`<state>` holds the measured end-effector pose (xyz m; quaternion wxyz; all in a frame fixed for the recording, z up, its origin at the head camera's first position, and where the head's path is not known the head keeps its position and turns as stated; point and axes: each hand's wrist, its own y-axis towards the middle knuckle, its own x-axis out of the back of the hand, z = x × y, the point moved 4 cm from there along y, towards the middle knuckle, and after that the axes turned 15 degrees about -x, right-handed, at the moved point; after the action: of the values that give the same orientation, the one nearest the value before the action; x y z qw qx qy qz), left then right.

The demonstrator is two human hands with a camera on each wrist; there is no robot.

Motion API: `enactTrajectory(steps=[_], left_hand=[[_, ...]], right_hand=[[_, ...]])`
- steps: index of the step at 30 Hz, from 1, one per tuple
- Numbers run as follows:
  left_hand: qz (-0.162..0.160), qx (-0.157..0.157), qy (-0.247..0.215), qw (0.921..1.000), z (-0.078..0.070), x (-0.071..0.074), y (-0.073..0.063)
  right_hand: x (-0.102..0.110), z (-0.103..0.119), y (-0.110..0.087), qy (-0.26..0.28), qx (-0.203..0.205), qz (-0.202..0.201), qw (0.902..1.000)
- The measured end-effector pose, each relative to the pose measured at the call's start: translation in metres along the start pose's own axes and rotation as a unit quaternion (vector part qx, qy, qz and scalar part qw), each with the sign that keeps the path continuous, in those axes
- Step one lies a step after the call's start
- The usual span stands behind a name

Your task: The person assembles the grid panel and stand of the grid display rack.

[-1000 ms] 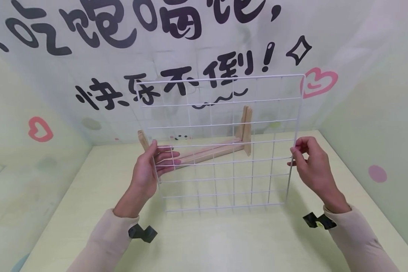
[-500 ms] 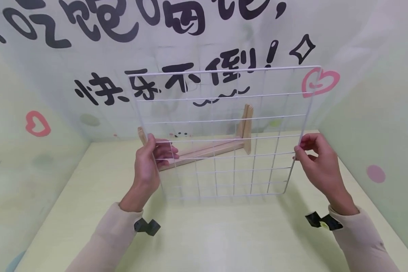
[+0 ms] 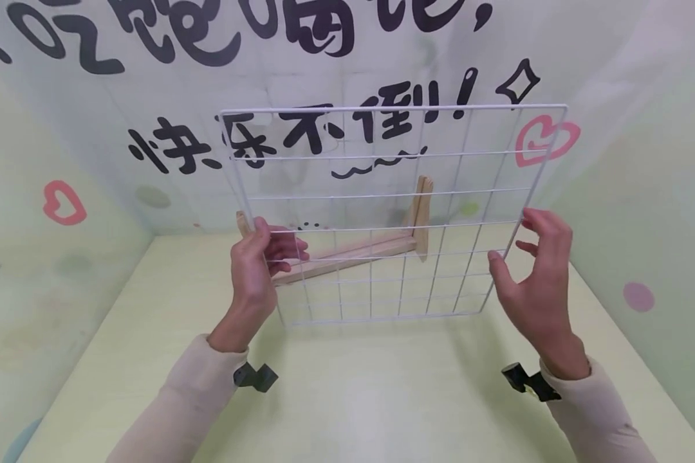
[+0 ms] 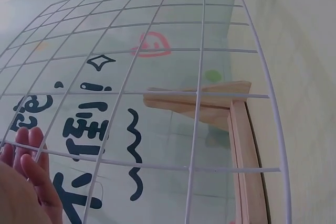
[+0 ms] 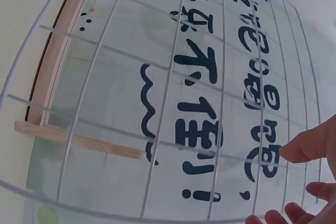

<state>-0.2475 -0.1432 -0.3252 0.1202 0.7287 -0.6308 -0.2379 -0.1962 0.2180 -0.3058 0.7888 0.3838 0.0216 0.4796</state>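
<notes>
A white wire grid panel [image 3: 376,194] is held up, leaning, over the table in the head view. My left hand [image 3: 253,270] grips its left side edge, thumb on the near side and fingers behind the wires. At the opposite edge my right hand [image 3: 541,283] has its thumb and fingers spread apart around the side wire. The right wrist view shows this hand [image 5: 310,156] at the lower right with thumb and fingers separated. Behind the panel stands a pale wooden frame [image 3: 422,218], a long bar with upright end pieces; its left end is partly hidden by my left hand.
The pale table [image 3: 365,392] meets a back wall [image 3: 469,38] with black lettering and a pink heart. Side walls [image 3: 23,276] rise to the left and right. A small black device [image 3: 256,377] is worn at each wrist.
The panel has risen and its top edge has come nearer. My right hand has spread its thumb and fingers from their pinch on the side wire. My left hand keeps its grip.
</notes>
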Motion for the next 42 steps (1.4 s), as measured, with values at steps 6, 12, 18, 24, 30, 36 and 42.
enactTrajectory(steps=[6,12,18,24,30,36,42], left_hand=[[-0.003,0.004,-0.003,1.0,-0.001,0.0,-0.001],[-0.008,-0.011,-0.015,0.9998,-0.002,-0.001,-0.001],[-0.002,-0.022,-0.023,0.9995,-0.005,-0.006,-0.001],[-0.005,-0.023,-0.035,0.9991,-0.009,-0.012,-0.001],[-0.004,-0.032,-0.05,0.9982,-0.013,-0.015,-0.001],[0.004,-0.037,-0.058,0.9976,-0.016,-0.02,-0.001],[0.006,-0.04,-0.063,0.9972,-0.02,-0.024,-0.003]], right_hand=[[-0.025,0.025,-0.014,-0.014,0.115,0.047,0.9921],[-0.053,0.04,-0.022,-0.07,0.138,0.09,0.9838],[-0.067,0.044,-0.024,-0.118,0.119,0.047,0.9847],[-0.078,0.051,-0.026,-0.149,0.107,0.032,0.9825],[-0.087,0.056,-0.026,-0.153,0.116,0.031,0.981],[-0.092,0.062,-0.025,-0.153,0.118,0.01,0.981],[-0.097,0.063,-0.023,-0.137,0.115,0.01,0.9838]])
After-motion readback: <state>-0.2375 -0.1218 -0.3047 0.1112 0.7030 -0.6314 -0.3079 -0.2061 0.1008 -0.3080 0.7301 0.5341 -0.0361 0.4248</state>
